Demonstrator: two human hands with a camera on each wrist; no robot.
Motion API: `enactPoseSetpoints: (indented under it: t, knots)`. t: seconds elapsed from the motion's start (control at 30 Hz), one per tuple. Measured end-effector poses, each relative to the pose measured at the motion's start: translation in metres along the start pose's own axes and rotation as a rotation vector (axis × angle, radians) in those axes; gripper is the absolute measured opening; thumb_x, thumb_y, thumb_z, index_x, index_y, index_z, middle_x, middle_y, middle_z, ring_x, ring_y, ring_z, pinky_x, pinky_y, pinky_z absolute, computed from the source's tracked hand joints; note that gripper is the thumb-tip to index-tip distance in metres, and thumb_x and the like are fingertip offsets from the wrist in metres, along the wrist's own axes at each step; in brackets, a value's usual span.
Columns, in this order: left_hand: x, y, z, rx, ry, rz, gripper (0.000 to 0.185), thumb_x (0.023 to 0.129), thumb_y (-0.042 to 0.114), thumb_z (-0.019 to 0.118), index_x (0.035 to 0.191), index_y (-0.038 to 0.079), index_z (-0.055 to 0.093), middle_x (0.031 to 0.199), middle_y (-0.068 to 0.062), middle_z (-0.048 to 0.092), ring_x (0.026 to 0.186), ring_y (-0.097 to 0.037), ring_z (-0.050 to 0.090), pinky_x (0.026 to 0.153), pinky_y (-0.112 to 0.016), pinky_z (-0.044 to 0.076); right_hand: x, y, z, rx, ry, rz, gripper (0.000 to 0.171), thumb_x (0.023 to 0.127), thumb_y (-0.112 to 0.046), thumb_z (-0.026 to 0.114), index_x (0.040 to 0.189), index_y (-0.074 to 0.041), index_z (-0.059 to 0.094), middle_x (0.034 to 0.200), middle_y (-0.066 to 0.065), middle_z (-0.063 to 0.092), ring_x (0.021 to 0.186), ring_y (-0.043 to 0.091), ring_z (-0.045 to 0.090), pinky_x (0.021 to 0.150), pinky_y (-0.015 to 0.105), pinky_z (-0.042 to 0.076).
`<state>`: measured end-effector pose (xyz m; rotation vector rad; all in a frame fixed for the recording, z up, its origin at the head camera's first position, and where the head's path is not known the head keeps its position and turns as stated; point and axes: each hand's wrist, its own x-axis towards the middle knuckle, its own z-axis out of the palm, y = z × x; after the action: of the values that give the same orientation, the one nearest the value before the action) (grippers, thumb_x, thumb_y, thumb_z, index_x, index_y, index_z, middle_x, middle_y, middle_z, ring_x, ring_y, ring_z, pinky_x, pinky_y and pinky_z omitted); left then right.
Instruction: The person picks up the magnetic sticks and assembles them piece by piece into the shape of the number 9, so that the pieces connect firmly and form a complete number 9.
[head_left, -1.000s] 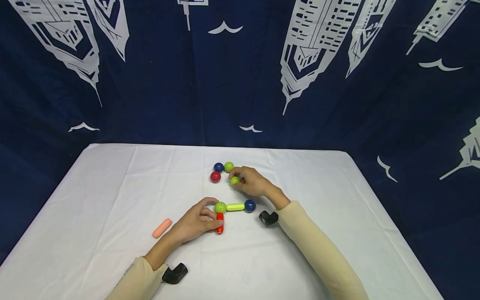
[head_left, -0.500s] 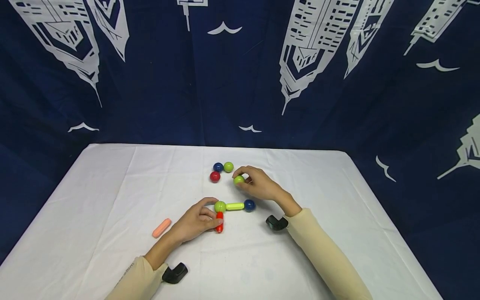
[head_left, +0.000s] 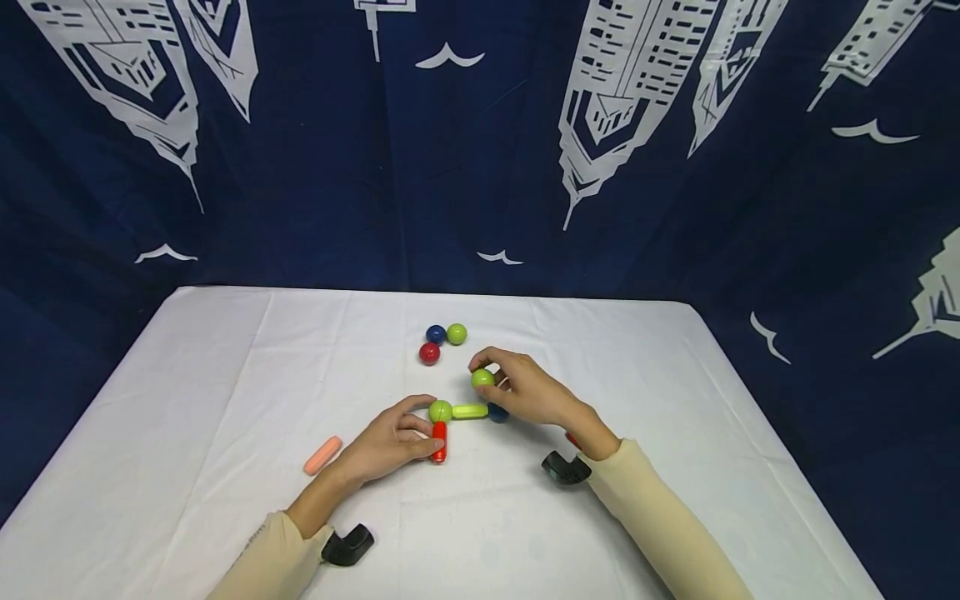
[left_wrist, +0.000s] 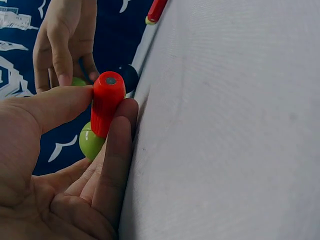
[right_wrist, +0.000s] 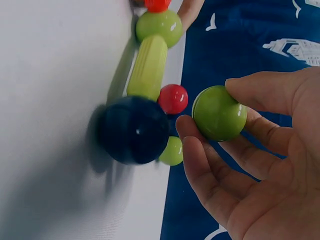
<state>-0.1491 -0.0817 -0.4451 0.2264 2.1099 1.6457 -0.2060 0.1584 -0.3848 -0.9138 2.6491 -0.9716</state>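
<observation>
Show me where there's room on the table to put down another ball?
Bare cloth lies right of the right hand, toward the table edge, and in the far-left corner behind the orange stick. It is crowded in the middle, around the three loose balls and the left hand.
</observation>
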Motion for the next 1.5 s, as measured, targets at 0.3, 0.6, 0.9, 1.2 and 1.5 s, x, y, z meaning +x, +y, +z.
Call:
enactPoseSetpoints:
  t: [0.3,0.6,0.9,1.2,1.5]
  knots:
    - [-0.003,0.001,0.001,-0.02,0.016,0.022,0.068,0.081,0.027,0.074,0.139,0.017,0.039,0.105,-0.008,0.066,0.083,-0.015,0.066,0.074,-0.027,0.049,-0.015,-0.004,0.009,0.003,-0.002,-0.055,0.025,0.088,-0.012,0.062,0.113,-0.01,0.059,0.112,-0.001,0.058,0.089,0.014,0.063,0.077,0.026,0.053]
    - [-0.003,0.0,0.001,-0.022,0.018,0.041,0.067,0.082,0.025,0.073,0.139,0.016,0.039,0.107,-0.01,0.065,0.085,-0.015,0.066,0.074,-0.026,0.05,-0.028,-0.007,0.022,0.042,-0.063,-0.074,0.034,0.086,-0.014,0.067,0.118,-0.01,0.057,0.11,-0.001,0.059,0.087,0.015,0.06,0.079,0.031,0.054]
    - [-0.001,-0.005,0.002,-0.035,0.01,0.093,0.068,0.082,0.021,0.072,0.14,0.012,0.037,0.106,-0.013,0.065,0.084,-0.015,0.067,0.072,-0.024,0.049,-0.038,-0.018,0.036,0.033,-0.11,-0.079,0.031,0.084,-0.019,0.07,0.111,-0.011,0.058,0.108,-0.005,0.059,0.086,0.009,0.06,0.079,0.024,0.052]
    - [0.001,-0.006,0.003,-0.031,0.019,0.109,0.068,0.084,0.022,0.071,0.141,0.012,0.036,0.106,-0.013,0.065,0.084,-0.015,0.066,0.07,-0.022,0.049,-0.04,-0.022,0.043,0.052,-0.148,-0.108,0.026,0.084,-0.019,0.071,0.107,-0.017,0.061,0.107,-0.008,0.058,0.092,0.005,0.058,0.081,0.022,0.052]
    - [0.002,-0.004,0.008,-0.023,0.07,0.111,0.068,0.085,0.02,0.07,0.142,0.011,0.034,0.107,-0.013,0.064,0.086,-0.016,0.067,0.071,-0.021,0.052,-0.04,-0.024,0.046,0.057,-0.176,-0.094,0.026,0.083,-0.019,0.071,0.105,-0.016,0.058,0.104,-0.007,0.06,0.088,0.004,0.061,0.08,0.021,0.052]
